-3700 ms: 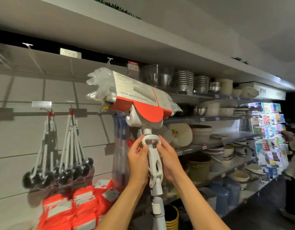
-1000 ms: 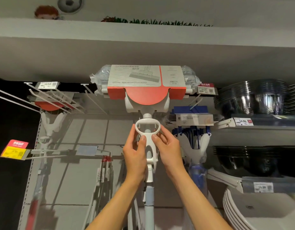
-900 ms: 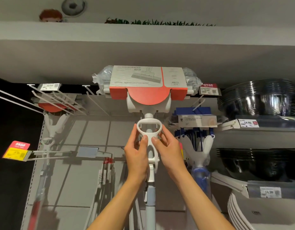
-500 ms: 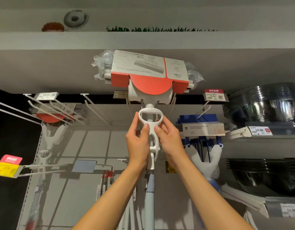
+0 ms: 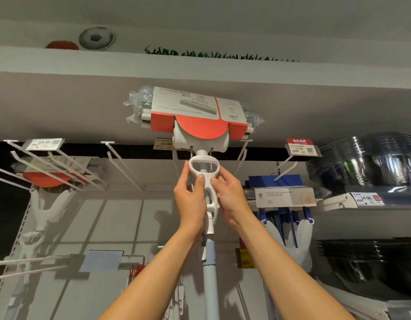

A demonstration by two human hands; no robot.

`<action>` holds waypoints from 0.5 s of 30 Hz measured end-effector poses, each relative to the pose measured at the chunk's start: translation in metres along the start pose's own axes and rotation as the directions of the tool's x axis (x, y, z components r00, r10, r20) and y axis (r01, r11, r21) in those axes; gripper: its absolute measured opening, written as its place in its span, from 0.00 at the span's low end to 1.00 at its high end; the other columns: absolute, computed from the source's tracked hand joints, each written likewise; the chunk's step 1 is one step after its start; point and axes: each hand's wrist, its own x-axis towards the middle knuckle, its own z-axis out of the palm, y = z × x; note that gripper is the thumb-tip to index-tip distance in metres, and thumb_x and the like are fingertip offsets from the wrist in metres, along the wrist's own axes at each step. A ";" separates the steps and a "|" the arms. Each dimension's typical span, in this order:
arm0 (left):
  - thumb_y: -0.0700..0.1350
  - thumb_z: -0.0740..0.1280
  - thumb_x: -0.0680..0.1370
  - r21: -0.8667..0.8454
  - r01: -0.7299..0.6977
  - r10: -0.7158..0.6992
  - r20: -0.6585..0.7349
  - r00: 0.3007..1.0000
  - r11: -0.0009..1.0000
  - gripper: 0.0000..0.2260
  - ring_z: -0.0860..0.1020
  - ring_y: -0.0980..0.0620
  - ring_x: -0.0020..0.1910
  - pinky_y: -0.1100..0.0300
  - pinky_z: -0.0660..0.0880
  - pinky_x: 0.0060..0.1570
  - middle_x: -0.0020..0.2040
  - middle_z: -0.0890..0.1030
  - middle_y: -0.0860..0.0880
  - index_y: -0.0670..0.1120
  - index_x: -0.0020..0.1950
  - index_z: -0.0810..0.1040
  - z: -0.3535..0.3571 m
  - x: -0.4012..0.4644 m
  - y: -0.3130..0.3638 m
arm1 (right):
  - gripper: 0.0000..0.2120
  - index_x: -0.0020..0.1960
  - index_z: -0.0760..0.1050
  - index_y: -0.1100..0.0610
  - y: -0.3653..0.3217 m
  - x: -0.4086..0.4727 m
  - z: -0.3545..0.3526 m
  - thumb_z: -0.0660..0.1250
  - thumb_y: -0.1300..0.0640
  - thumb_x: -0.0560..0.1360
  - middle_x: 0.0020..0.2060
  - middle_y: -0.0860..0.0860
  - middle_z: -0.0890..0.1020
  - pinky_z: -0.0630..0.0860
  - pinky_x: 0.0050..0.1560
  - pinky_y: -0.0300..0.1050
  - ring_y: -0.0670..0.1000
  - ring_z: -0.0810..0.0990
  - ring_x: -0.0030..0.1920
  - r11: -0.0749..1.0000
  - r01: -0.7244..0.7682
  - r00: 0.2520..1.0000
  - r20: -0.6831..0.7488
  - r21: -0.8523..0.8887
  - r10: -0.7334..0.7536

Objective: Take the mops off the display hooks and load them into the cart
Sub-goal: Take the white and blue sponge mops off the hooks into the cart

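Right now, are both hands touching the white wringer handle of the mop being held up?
Touching. The head view shows the left hand and right hand each gripping the white wringer handle from either side, thumbs pressed on its front.

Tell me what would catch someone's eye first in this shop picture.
The white sponge mop with the red-and-grey cardboard sleeve, raised high at centre, stands out first. Just below it, the left hand and right hand grip its white plastic wringer handle. At right, stacked shiny steel bowls fill a shelf.

white mop head (image 5: 195,116) close under shelf soffit (image 5: 84,107), wire hooks (image 5: 61,167) left, blue mops (image 5: 280,204) right
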 end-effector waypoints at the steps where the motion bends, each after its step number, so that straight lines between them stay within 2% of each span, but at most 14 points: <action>1: 0.37 0.66 0.82 -0.003 -0.002 0.002 -0.002 1.000 1.000 0.21 0.82 0.55 0.58 0.65 0.79 0.51 0.66 0.80 0.51 0.46 0.74 0.73 0.000 0.002 -0.002 | 0.18 0.67 0.76 0.57 0.002 0.003 0.000 0.58 0.69 0.82 0.54 0.54 0.85 0.83 0.52 0.49 0.54 0.85 0.53 1.000 -0.007 1.000 -0.002 -0.005 0.007; 6: 0.37 0.66 0.81 0.000 -0.013 0.013 0.012 1.000 1.000 0.22 0.80 0.53 0.62 0.66 0.78 0.54 0.69 0.77 0.50 0.45 0.76 0.70 0.003 0.012 -0.012 | 0.17 0.67 0.76 0.56 0.010 0.014 -0.001 0.59 0.67 0.82 0.55 0.57 0.85 0.80 0.58 0.60 0.61 0.84 0.56 1.000 -0.022 1.000 -0.007 -0.014 0.022; 8: 0.38 0.66 0.81 0.007 -0.011 0.010 0.025 1.000 1.000 0.23 0.81 0.57 0.56 0.65 0.79 0.50 0.67 0.78 0.56 0.46 0.76 0.69 0.005 0.016 -0.015 | 0.17 0.67 0.76 0.56 0.012 0.018 -0.003 0.59 0.67 0.82 0.55 0.57 0.85 0.80 0.59 0.60 0.61 0.84 0.56 1.000 -0.024 1.000 -0.013 -0.012 0.024; 10: 0.38 0.67 0.81 0.010 -0.006 0.006 0.035 0.999 1.000 0.23 0.80 0.59 0.44 0.67 0.78 0.43 0.57 0.79 0.68 0.47 0.77 0.69 0.008 0.018 -0.018 | 0.17 0.67 0.75 0.56 0.012 0.021 -0.005 0.58 0.67 0.82 0.54 0.57 0.85 0.80 0.58 0.60 0.61 0.84 0.56 1.000 -0.023 1.000 -0.019 -0.015 0.022; 11: 0.38 0.67 0.81 0.009 -0.002 0.002 0.040 0.999 1.000 0.23 0.79 0.60 0.42 0.68 0.77 0.41 0.54 0.79 0.70 0.47 0.76 0.69 0.008 0.019 -0.020 | 0.17 0.67 0.75 0.57 0.013 0.023 -0.005 0.59 0.67 0.82 0.54 0.57 0.85 0.80 0.58 0.61 0.61 0.84 0.56 1.000 -0.020 1.000 -0.021 -0.015 0.020; 12: 0.38 0.67 0.81 0.006 0.001 -0.001 0.045 0.999 1.000 0.23 0.80 0.61 0.42 0.69 0.77 0.41 0.56 0.79 0.69 0.47 0.76 0.69 0.008 0.019 -0.021 | 0.17 0.67 0.75 0.57 0.014 0.024 -0.005 0.59 0.67 0.82 0.54 0.56 0.85 0.80 0.58 0.61 0.60 0.84 0.56 1.000 -0.017 1.000 -0.021 -0.017 0.017; 15: 0.39 0.66 0.82 0.005 0.003 -0.003 0.051 0.999 1.000 0.23 0.82 0.63 0.48 0.68 0.77 0.45 0.68 0.77 0.55 0.47 0.77 0.69 0.008 0.020 -0.026 | 0.16 0.67 0.76 0.56 0.017 0.027 -0.006 0.60 0.66 0.82 0.54 0.55 0.86 0.80 0.57 0.61 0.60 0.84 0.55 0.999 -0.015 1.000 -0.023 -0.036 0.014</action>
